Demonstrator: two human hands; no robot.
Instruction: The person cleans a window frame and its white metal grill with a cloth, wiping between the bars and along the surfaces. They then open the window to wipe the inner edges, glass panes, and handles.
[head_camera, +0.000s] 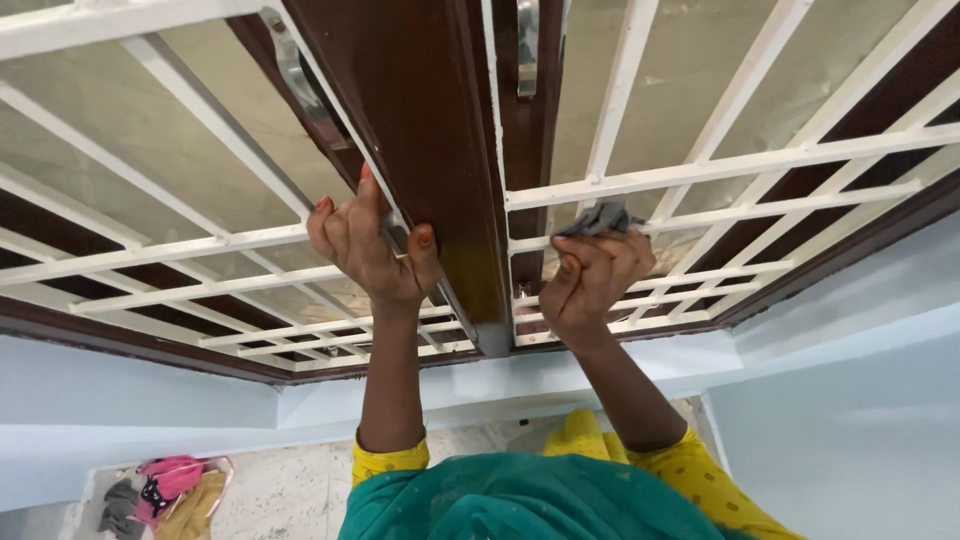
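My left hand (368, 250) grips the edge of a dark brown window frame (420, 110), fingers wrapped over it beside a white bar of the grille. My right hand (592, 275) is closed around a small grey cloth (603, 217) and presses it against the white metal grille (700, 168) in front of the right window pane. Both forearms reach up from yellow sleeves.
White grille bars (150, 250) cross frosted glass panes on both sides. Metal handles (300, 80) sit on the brown frames. A pale blue wall and ledge (840, 400) run below the window. A pile of pink, grey and yellow clothes (165, 495) lies on the speckled floor.
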